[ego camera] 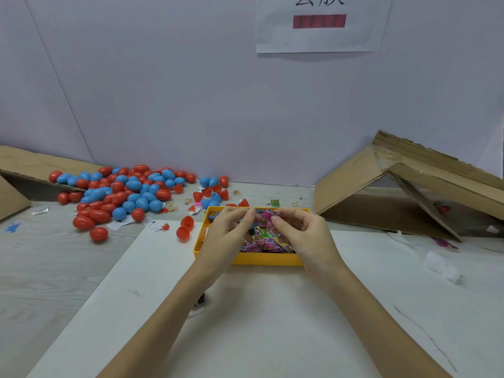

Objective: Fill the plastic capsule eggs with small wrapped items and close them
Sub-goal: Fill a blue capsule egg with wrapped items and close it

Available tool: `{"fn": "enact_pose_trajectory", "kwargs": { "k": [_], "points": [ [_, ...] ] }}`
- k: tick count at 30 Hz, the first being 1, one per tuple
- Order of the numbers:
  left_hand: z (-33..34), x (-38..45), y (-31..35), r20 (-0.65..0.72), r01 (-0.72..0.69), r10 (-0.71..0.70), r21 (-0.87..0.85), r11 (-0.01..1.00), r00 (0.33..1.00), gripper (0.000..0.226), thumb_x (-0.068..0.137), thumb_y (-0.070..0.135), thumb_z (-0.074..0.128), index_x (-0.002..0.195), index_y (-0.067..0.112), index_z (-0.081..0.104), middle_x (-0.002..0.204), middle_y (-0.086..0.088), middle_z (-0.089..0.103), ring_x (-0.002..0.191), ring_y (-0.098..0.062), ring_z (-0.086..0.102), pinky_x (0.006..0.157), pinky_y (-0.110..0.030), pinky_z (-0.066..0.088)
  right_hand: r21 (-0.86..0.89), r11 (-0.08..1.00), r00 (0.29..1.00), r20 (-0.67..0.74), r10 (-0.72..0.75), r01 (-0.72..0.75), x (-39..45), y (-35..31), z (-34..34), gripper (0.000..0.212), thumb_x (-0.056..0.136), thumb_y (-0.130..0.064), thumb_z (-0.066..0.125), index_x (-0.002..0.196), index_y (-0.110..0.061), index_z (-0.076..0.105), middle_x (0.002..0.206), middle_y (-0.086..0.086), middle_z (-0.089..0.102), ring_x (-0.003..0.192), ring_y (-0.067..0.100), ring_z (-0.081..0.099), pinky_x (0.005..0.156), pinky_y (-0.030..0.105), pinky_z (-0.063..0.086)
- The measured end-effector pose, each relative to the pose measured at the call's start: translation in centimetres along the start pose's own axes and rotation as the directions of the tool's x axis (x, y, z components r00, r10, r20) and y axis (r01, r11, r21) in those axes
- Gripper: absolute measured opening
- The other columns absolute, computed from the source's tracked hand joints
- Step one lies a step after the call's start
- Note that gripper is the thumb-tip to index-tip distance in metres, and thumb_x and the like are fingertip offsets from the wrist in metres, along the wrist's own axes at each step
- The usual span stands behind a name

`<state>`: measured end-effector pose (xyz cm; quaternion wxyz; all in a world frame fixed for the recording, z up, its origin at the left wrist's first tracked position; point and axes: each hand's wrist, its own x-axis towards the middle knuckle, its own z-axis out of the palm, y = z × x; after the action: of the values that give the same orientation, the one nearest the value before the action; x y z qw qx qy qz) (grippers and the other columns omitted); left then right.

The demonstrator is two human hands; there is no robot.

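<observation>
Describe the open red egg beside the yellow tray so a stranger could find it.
Find the yellow tray mid-table. Just off its left wall lies the open red egg, two joined halves. Unlike the heap of eggs farther left, it lies apart and gaping.

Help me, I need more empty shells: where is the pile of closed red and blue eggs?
In the head view, the egg pile lies at far left on the table, left of the yellow tray, beside a cardboard flap.
</observation>
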<state>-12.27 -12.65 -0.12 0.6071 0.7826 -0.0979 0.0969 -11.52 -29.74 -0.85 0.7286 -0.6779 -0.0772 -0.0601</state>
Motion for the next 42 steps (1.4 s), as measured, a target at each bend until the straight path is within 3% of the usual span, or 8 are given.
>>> {"fn": "enact_pose_trajectory", "kwargs": {
  "k": [5, 9, 16, 20, 23, 27, 33, 42],
  "points": [
    [0.0, 0.0, -0.4, -0.005, -0.033, 0.034, 0.118, 0.992, 0.999, 0.014, 0.091, 0.042, 0.068, 0.095, 0.030, 0.074, 0.112, 0.006, 0.058, 0.076, -0.013, 0.066, 0.066, -0.018, 0.052, -0.064, 0.997, 0.998, 0.053, -0.027, 0.030, -0.3, -0.4, -0.2, 0.015, 0.096, -0.008, 0.069, 0.103, -0.020, 0.076, 0.096, -0.002, 0.080, 0.092, 0.010, 0.074, 0.071, 0.018, 0.056],
    [-0.1, 0.0, -0.4, -0.033, -0.026, 0.028, 0.063, 0.998, 0.999, 0.010, 0.090, 0.040, 0.070, 0.094, 0.032, 0.075, 0.112, 0.007, 0.061, 0.079, -0.014, 0.068, 0.067, -0.020, 0.055, -0.033, 0.999, 0.998, 0.057, 0.008, -0.006, -0.4, -0.7, -0.2, 0.018, 0.102, -0.017, 0.063, 0.114, -0.018, 0.076, 0.100, -0.004, 0.078, 0.097, 0.011, 0.073, 0.076, 0.023, 0.059],
    [-0.3, -0.2, 0.1, -0.052, -0.106, 0.107, 0.032, 0.994, 0.993, 0.014, 0.090, 0.033, 0.073, 0.101, 0.027, 0.078, 0.108, 0.002, 0.065, 0.081, -0.023, 0.070, 0.076, -0.039, 0.060, -0.072, 0.997, 0.999, 0.032, 0.014, -0.012, -0.4, -0.5, 0.1, 0.024, 0.090, -0.032, 0.076, 0.110, -0.019, 0.077, 0.100, -0.003, 0.079, 0.098, 0.010, 0.073, 0.075, 0.020, 0.054],
    [-0.1, -0.5, 0.3, -0.016, -0.121, 0.121, -0.010, 0.993, 0.992, 0.014, 0.091, 0.028, 0.073, 0.104, 0.033, 0.076, 0.098, 0.003, 0.071, 0.080, -0.029, 0.069, 0.076, -0.048, 0.058, 0.136, 0.983, 0.992, 0.035, 0.120, -0.124, 0.0, -0.4, -0.1, 0.012, 0.091, -0.019, 0.076, 0.103, -0.018, 0.079, 0.095, 0.000, 0.080, 0.090, 0.009, 0.074, 0.074, 0.023, 0.056],
    [0.0, -0.5, 0.2, 0.016, -0.150, 0.150, -0.003, 0.989, 0.989, 0.026, 0.097, 0.020, 0.067, 0.118, 0.035, 0.071, 0.097, 0.009, 0.073, 0.079, -0.029, 0.071, 0.076, -0.042, 0.060, 0.253, 0.952, 0.984, 0.020, 0.174, -0.174, 0.1, -0.5, -0.6, 0.012, 0.091, -0.016, 0.076, 0.102, -0.016, 0.079, 0.089, -0.003, 0.078, 0.078, 0.005, 0.070, 0.069, 0.020, 0.056],
    [-0.1, -0.2, 0.0, 0.012, -0.118, 0.118, -0.043, 0.992, 0.993, 0.039, 0.096, 0.021, 0.067, 0.132, 0.030, 0.054, 0.110, 0.000, 0.071, 0.085, -0.019, 0.075, 0.082, -0.028, 0.061, 0.043, 0.996, 0.990, -0.109, 0.086, -0.082, 0.1, -0.5, -1.1, 0.010, 0.093, -0.024, 0.075, 0.101, -0.018, 0.078, 0.084, -0.006, 0.078, 0.073, 0.001, 0.068, 0.066, 0.018, 0.054],
    [0.0, -0.3, -0.2, 0.011, -0.107, 0.107, 0.003, 0.994, 0.994, 0.027, 0.095, 0.022, 0.069, 0.121, 0.020, 0.061, 0.114, 0.007, 0.070, 0.093, -0.014, 0.073, 0.083, -0.028, 0.060, -0.076, 0.997, 0.995, -0.094, -0.018, 0.011, -0.3, -0.7, -0.9, 0.008, 0.096, -0.025, 0.071, 0.098, -0.022, 0.078, 0.088, -0.005, 0.079, 0.083, 0.007, 0.074, 0.067, 0.016, 0.056],
    [0.1, -0.4, -0.1, 0.016, -0.118, 0.118, 0.050, 0.992, 0.993, 0.026, 0.095, 0.020, 0.069, 0.120, 0.021, 0.061, 0.111, 0.007, 0.070, 0.095, -0.016, 0.072, 0.085, -0.034, 0.061, -0.118, 0.993, 0.996, -0.089, -0.022, 0.011, -0.3, -0.5, -0.8, 0.011, 0.095, -0.029, 0.071, 0.098, -0.022, 0.080, 0.088, -0.006, 0.079, 0.084, 0.011, 0.076, 0.067, 0.020, 0.058]
  ]
}}
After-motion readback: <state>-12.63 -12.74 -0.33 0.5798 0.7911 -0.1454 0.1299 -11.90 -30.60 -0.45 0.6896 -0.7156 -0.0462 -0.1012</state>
